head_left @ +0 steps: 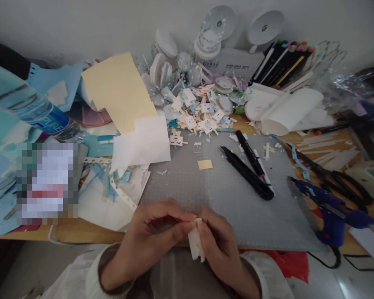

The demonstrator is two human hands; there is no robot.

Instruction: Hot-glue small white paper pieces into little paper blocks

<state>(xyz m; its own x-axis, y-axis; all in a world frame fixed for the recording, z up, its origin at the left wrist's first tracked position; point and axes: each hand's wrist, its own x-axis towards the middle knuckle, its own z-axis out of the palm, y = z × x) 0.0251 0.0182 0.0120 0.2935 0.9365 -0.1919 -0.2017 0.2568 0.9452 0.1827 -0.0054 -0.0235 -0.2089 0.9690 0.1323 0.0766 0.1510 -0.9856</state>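
My left hand and my right hand meet at the near edge of the grey cutting mat. Between their fingertips is a small white piece, perhaps folded paper, with a ragged lower end. Both hands pinch it near its top, and my fingers partly hide it. Beyond them on the mat lie a small cream paper rectangle, a black utility knife and a black marker. A little paper piece with a drawn face rests by the white sheet.
Many small face cutouts are heaped at the back. To the right are a blue glue gun, scissors and a white paper roll. A water bottle, cream paper and paper scraps occupy the left.
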